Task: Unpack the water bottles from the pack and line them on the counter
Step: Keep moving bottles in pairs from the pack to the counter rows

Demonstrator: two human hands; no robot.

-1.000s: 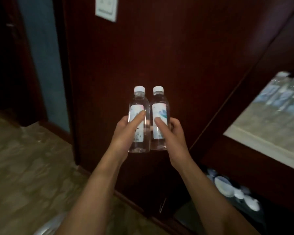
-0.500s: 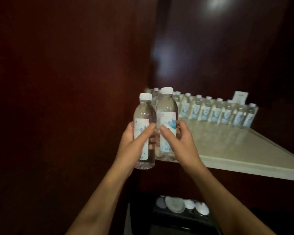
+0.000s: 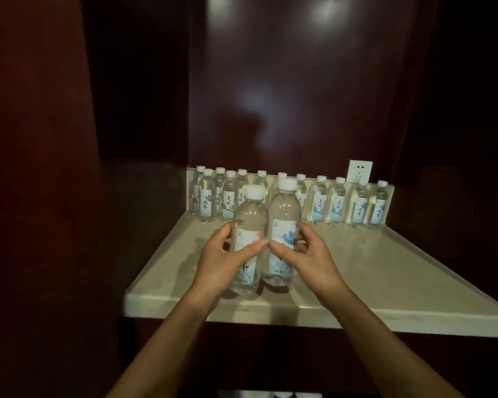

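hands (image 3: pixel 266 258) carried two bottles (image 3: pixel 263 225) over counter (image 3: pixel 385 271)

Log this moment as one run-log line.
left hand: grips clear plastic water bottle | right hand: grips second bottle | above beige counter

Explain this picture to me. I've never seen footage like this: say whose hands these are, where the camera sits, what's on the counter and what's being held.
There is no machine here. A person wears a camera on the head, looking forward and down, so the two arms are their own. The left hand grips one water bottle; the right hand grips a second bottle. Both bottles are upright over the front of a pale counter. A row of bottles stands along its back edge, under a wall socket. Dark wood panels surround it.
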